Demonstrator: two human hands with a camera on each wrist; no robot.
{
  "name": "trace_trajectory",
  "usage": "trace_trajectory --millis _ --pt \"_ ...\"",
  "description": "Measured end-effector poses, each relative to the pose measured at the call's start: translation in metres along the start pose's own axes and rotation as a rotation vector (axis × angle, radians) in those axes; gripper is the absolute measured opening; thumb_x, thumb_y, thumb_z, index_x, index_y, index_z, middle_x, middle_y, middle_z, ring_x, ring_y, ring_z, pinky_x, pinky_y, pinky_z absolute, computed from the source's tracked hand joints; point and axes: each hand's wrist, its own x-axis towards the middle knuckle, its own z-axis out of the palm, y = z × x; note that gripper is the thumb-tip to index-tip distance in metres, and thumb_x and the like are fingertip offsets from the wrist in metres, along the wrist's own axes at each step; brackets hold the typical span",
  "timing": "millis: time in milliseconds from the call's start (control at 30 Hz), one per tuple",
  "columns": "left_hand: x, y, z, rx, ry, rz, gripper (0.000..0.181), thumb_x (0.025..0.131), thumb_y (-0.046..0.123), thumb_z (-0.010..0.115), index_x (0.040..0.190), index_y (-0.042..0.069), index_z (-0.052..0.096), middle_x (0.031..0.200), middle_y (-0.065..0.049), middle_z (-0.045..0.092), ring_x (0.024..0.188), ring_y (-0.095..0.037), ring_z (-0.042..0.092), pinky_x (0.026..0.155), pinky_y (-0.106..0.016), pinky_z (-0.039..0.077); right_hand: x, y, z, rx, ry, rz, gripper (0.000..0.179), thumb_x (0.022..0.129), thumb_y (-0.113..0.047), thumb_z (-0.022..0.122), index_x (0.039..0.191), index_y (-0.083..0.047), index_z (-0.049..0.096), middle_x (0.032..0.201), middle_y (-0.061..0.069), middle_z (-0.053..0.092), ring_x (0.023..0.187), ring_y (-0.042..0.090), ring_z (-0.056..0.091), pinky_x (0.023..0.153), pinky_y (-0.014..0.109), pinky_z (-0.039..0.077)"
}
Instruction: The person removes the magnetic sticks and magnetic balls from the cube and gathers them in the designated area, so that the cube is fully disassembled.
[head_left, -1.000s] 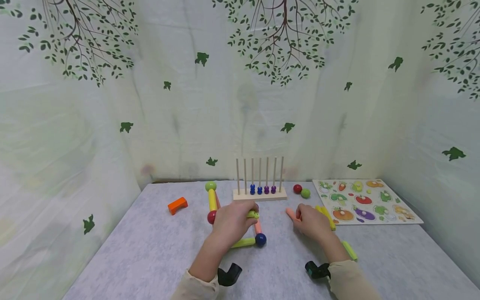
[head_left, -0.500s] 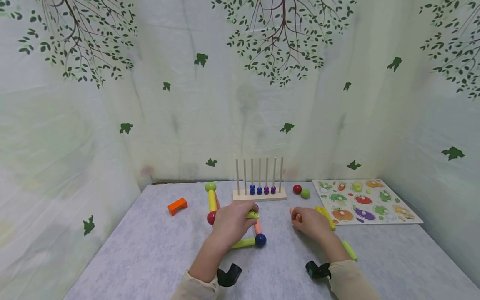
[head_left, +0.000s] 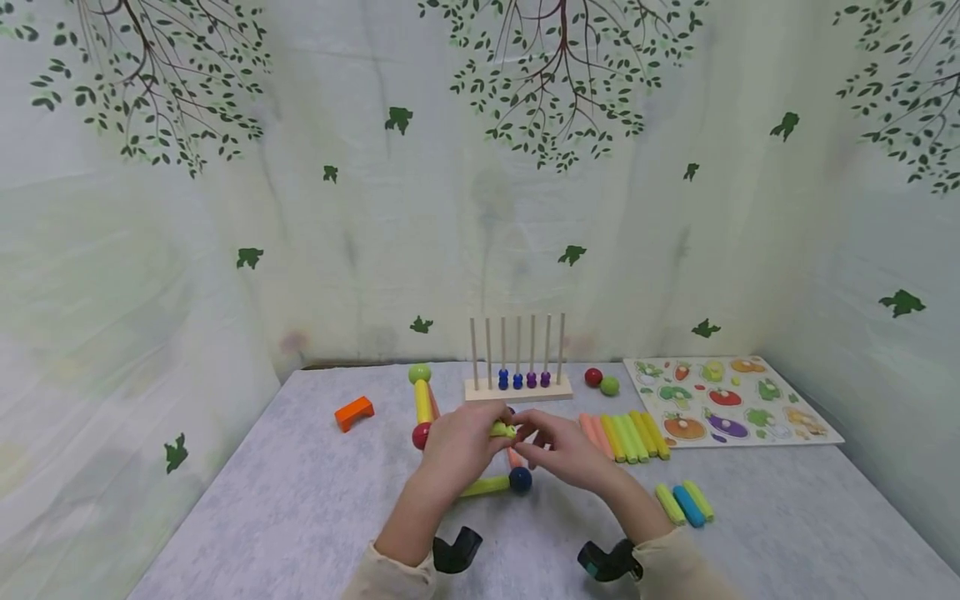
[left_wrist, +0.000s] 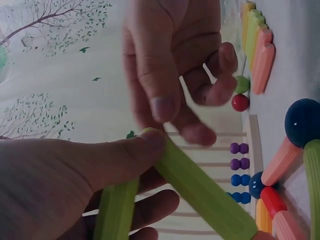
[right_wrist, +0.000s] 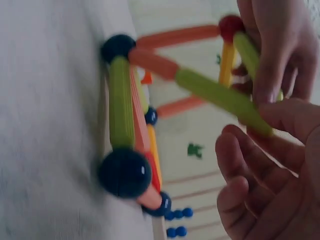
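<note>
My left hand (head_left: 461, 442) pinches the upper end of a green magnetic stick (left_wrist: 205, 192) between thumb and fingers. A second green stick (left_wrist: 117, 212) runs past its palm. Both belong to a frame of sticks and balls on the table, with a dark blue ball (head_left: 521, 481), a red ball (head_left: 422, 435) and a green ball (head_left: 420, 373). The right wrist view shows the held stick leaning up, joined end to end with a pink stick (right_wrist: 154, 62). My right hand (head_left: 573, 454) is at that stick's tip, fingers loosely bent and apart; whether they touch it is unclear.
Pink, yellow and green sticks (head_left: 628, 437) lie in a row on the right, with green and blue sticks (head_left: 687, 504) nearer. Behind stand a peg abacus (head_left: 517, 390), a red ball (head_left: 593, 377) and a green ball (head_left: 610, 387). A vegetable puzzle board (head_left: 735, 404) and orange block (head_left: 354, 412) flank them.
My right hand has left the stick row and moved left to my left hand, uncovering the row and the nearer sticks. My left hand has stayed in place, still pinching the green stick.
</note>
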Motion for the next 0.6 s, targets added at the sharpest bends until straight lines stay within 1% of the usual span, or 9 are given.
trace_trajectory --millis 33,100,233,300,400,500,533,600 --pt "0.000 0.000 -0.001 -0.009 0.001 0.001 0.020 0.086 0.026 0.079 0.103 0.022 0.071 0.100 0.005 0.074 0.086 -0.012 0.066 0.068 -0.028 0.052 0.000 -0.004 0.003 0.012 -0.008 -0.016 0.035 0.098 -0.029 0.064 0.132 -0.019 0.060 0.110 0.004 0.070 0.076 0.014 0.064 0.068 0.025 0.055" --pt "-0.001 -0.001 -0.004 -0.032 -0.007 0.000 0.019 0.086 0.024 0.079 0.103 0.021 0.070 0.101 0.004 0.074 0.088 -0.013 0.067 0.072 -0.030 0.055 -0.001 -0.011 0.008 0.028 0.003 -0.031 0.037 0.098 -0.031 0.065 0.132 -0.018 0.060 0.108 0.004 0.070 0.074 0.014 0.064 0.066 0.025 0.054" --pt "-0.002 -0.005 -0.008 -0.102 -0.060 -0.033 0.025 0.087 0.018 0.078 0.109 0.017 0.067 0.104 0.000 0.074 0.091 -0.015 0.066 0.080 -0.035 0.057 -0.001 -0.015 0.014 0.032 0.041 -0.005 0.033 0.097 -0.030 0.066 0.127 -0.018 0.062 0.101 0.003 0.069 0.073 0.017 0.065 0.065 0.024 0.054" --pt "-0.004 -0.005 -0.012 -0.116 -0.085 -0.052 0.027 0.087 0.018 0.078 0.112 0.017 0.066 0.105 -0.001 0.073 0.089 -0.015 0.065 0.081 -0.036 0.057 -0.001 -0.016 0.015 0.040 0.047 0.012 0.030 0.097 -0.029 0.067 0.124 -0.017 0.063 0.099 0.002 0.068 0.073 0.018 0.064 0.065 0.024 0.054" --pt "-0.006 -0.007 -0.020 -0.078 -0.089 -0.048 0.028 0.086 0.018 0.079 0.111 0.016 0.067 0.102 0.000 0.074 0.085 -0.014 0.064 0.079 -0.035 0.056 -0.001 -0.016 0.016 0.033 0.051 0.026 0.027 0.097 -0.028 0.067 0.121 -0.018 0.064 0.098 0.002 0.068 0.073 0.017 0.064 0.064 0.024 0.054" --pt "-0.009 -0.009 -0.031 0.000 -0.060 -0.014 0.026 0.083 0.019 0.082 0.107 0.016 0.072 0.097 0.002 0.075 0.083 -0.015 0.064 0.077 -0.034 0.054 -0.001 -0.018 0.016 0.013 0.056 0.024 0.027 0.097 -0.029 0.067 0.121 -0.018 0.064 0.097 0.001 0.067 0.072 0.016 0.063 0.063 0.024 0.053" --pt "-0.010 -0.010 -0.034 0.028 -0.047 -0.003 0.027 0.081 0.019 0.083 0.106 0.016 0.073 0.098 0.001 0.075 0.085 -0.016 0.065 0.076 -0.035 0.053 -0.001 -0.018 0.016 0.008 0.057 0.021 0.027 0.097 -0.028 0.067 0.121 -0.018 0.064 0.097 0.002 0.067 0.072 0.016 0.063 0.063 0.024 0.053" --pt "-0.013 -0.014 -0.042 0.080 -0.039 -0.004 0.027 0.080 0.020 0.085 0.105 0.017 0.076 0.099 0.001 0.074 0.086 -0.017 0.065 0.075 -0.035 0.053 -0.001 -0.017 0.016 0.000 0.056 0.021 0.027 0.097 -0.029 0.067 0.121 -0.018 0.064 0.097 0.002 0.067 0.071 0.015 0.062 0.062 0.024 0.053"
